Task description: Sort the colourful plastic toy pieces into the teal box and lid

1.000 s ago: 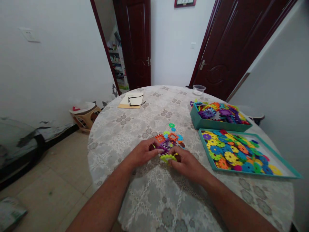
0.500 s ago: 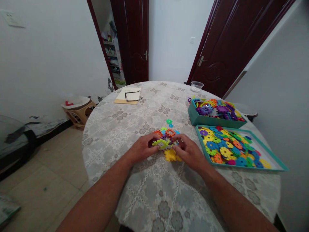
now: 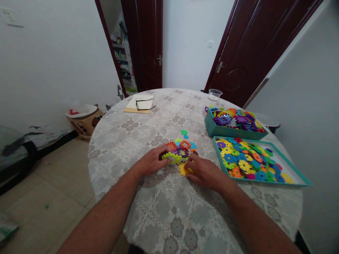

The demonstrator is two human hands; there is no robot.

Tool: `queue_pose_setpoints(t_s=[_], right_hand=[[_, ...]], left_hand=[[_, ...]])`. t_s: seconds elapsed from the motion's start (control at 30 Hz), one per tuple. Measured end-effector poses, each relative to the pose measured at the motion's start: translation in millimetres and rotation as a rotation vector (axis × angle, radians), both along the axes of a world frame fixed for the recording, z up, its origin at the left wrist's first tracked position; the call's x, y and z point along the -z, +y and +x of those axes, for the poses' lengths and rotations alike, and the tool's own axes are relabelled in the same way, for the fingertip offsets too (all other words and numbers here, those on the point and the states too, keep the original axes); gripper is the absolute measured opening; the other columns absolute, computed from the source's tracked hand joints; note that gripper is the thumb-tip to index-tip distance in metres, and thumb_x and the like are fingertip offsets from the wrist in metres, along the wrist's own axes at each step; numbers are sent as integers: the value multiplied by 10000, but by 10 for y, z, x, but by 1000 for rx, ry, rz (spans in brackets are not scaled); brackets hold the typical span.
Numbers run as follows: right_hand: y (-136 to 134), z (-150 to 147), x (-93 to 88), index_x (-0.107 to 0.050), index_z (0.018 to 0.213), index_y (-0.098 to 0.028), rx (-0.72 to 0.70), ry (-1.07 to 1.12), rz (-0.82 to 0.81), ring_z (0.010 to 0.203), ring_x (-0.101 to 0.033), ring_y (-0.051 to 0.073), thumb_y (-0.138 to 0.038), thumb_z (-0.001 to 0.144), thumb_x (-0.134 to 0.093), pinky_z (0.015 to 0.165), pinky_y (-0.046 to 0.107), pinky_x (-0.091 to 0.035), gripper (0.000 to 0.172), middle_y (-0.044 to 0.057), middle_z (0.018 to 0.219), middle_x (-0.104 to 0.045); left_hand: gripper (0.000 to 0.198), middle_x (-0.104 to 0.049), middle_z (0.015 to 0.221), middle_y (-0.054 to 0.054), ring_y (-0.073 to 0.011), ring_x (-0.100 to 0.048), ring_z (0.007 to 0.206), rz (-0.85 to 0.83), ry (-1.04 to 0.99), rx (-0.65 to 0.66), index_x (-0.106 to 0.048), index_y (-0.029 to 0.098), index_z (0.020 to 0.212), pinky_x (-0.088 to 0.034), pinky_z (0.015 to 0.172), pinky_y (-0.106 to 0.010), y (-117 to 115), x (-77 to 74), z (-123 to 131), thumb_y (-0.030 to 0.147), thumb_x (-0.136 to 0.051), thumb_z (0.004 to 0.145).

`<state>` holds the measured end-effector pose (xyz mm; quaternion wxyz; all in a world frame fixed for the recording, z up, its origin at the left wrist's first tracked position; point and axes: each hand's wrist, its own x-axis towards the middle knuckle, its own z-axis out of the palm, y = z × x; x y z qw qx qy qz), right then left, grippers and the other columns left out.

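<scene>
A small cluster of joined plastic snowflake discs [image 3: 180,150] in orange, purple, green and blue lies mid-table. My left hand [image 3: 150,162] pinches a lime-green disc [image 3: 169,157] at the cluster's near left edge. My right hand [image 3: 202,171] rests just right of it, fingers curled onto a yellow disc [image 3: 184,169] lying on the cloth. Two loose discs, green and blue [image 3: 184,133], sit just beyond the cluster.
A teal box lid [image 3: 296,180] holding flat discs lies to the right, with a teal box [image 3: 215,131] piled with discs behind it. Farther back are a clear plastic cup [image 3: 215,94] and glasses on a notebook [image 3: 141,104]. A stool [image 3: 83,120] stands left of the round table.
My right hand dropped from the cluster down onto the yellow disc. My left hand stayed on the lime-green piece. The view shifted slightly.
</scene>
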<state>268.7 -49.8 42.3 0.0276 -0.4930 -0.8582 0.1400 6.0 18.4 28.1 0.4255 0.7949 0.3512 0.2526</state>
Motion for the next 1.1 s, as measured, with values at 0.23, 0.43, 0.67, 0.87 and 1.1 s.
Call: queue_pose_setpoints(t_s=[0.23, 0.43, 0.67, 0.87, 1.1], right_hand=[[60, 41, -23, -673, 984, -188, -55, 17, -4, 958, -591, 189, -244, 958, -564, 769, 274, -415, 125, 77, 1083, -623], [-16, 40, -75, -645, 925, -198, -65, 119, -52, 883, -588, 175, -209, 926, -581, 734, 272, -404, 65, 67, 1051, -620], [-3, 114, -143, -537, 874, -217, -60, 550, -136, 781, -531, 154, -153, 885, -548, 715, 264, -403, 66, -1, 883, -570], [47, 7, 13, -539, 933, -217, 103, 670, -127, 793, -539, 157, -208, 983, -453, 711, 264, -384, 99, -15, 852, -582], [74, -117, 152, -513, 944, -219, 194, 633, -13, 817, -551, 171, -177, 972, -444, 730, 274, -382, 85, -2, 864, -592]], left_hand=[[205, -656, 936, -9, -171, -570, 825, -22, 29, -7, -649, 195, 1023, -454, 756, -288, -21, -76, -14, 336, -624, 876], [229, -688, 975, -29, -193, -604, 884, -21, 18, -42, -663, 195, 1040, -480, 801, -312, -8, -94, -30, 342, -645, 864], [248, -716, 1010, -35, -187, -638, 901, -106, -35, 38, -688, 194, 1079, -504, 841, -315, -24, -1, -4, 336, -662, 878], [207, -720, 974, -23, -172, -626, 860, 18, 43, 62, -718, 217, 1079, -483, 797, -288, -65, 104, 121, 274, -634, 899], [220, -711, 1076, -57, -207, -644, 990, 198, -20, -11, -709, 222, 1117, -498, 896, -319, -53, 158, 215, 256, -643, 911]])
